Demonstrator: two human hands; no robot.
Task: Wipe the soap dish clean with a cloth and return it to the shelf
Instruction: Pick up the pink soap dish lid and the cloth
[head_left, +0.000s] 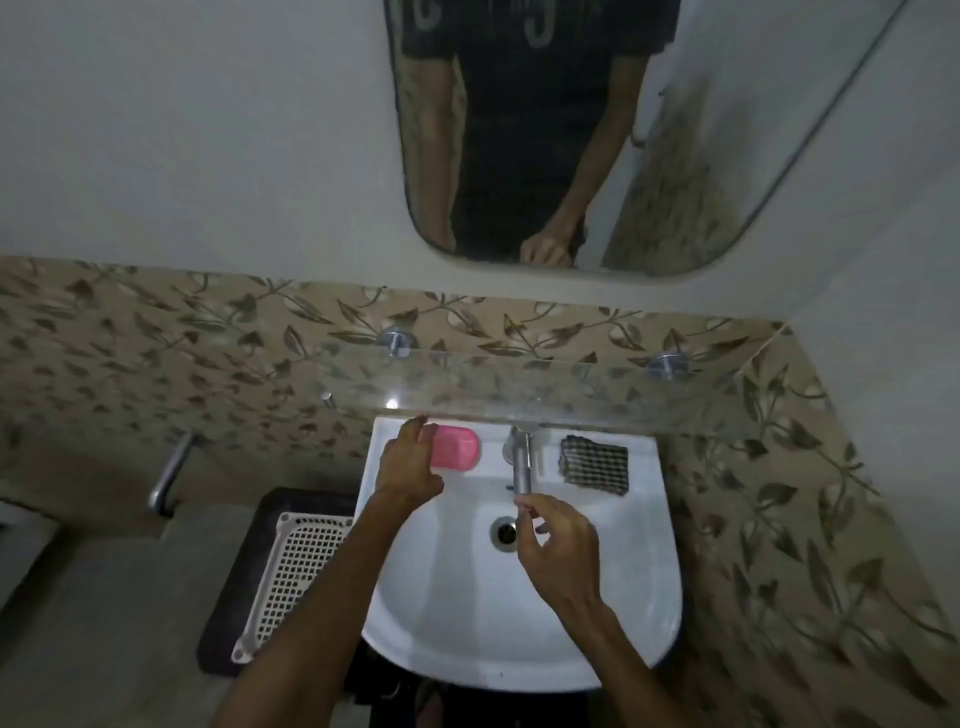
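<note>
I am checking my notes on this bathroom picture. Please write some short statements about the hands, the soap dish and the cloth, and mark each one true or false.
1. The left hand is at the pink soap dish. True.
2. The soap dish is up on the glass shelf. False: it sits on the back ledge of the white sink, left of the tap.
3. The right hand holds the cloth. False: the checked cloth lies on the ledge right of the tap, apart from both hands.
4. The right hand is over the basin, near the tap's spout. True.
5. Water fills the basin. False: the drain is visible and no water stands there.
</note>
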